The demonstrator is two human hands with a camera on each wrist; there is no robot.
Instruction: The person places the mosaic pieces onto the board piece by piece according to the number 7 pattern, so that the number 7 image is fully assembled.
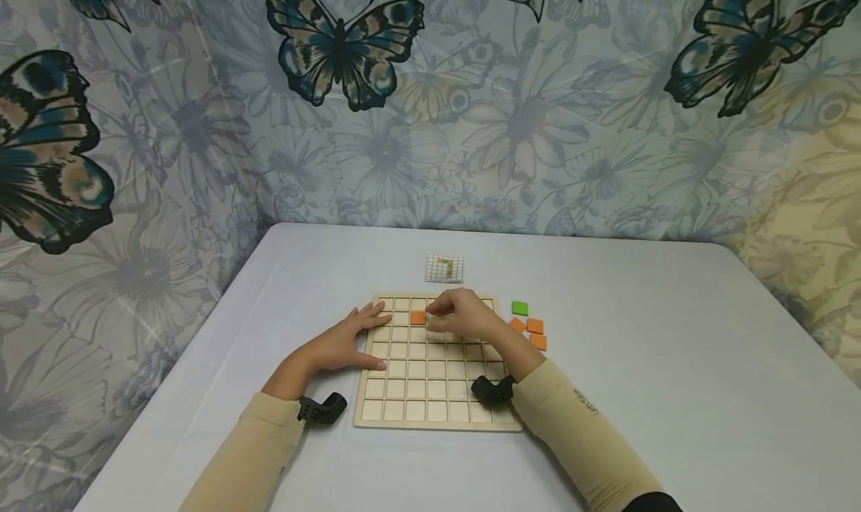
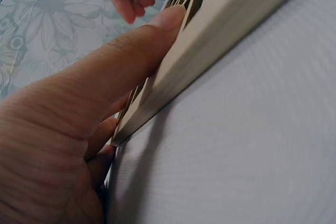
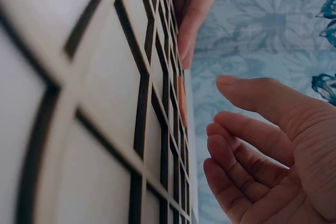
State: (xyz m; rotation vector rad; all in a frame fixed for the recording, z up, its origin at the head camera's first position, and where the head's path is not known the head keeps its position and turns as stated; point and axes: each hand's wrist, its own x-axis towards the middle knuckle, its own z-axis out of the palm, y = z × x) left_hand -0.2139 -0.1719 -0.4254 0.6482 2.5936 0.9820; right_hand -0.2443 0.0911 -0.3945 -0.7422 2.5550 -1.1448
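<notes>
A pale wooden grid board [image 1: 417, 390] lies on the table with an orange square tile [image 1: 418, 318] in one of its upper cells. My left hand [image 1: 341, 344] rests on the board's left edge, fingers spread. Its thumb [image 2: 142, 40] lies on the rim in the left wrist view. Above the upper part of the board is my right hand [image 1: 466, 315], just right of the orange tile. In the right wrist view, the right hand [image 3: 283, 140] has its thumb apart from loosely bent fingers, and no tile shows between them.
Right of the board lie a green tile [image 1: 520, 309] and several orange tiles [image 1: 538, 341]. A small card [image 1: 444, 268] printed with a coloured grid sits behind the board. The white table [image 1: 673, 362] meets a butterfly-patterned wall covering [image 1: 383, 153] at the back.
</notes>
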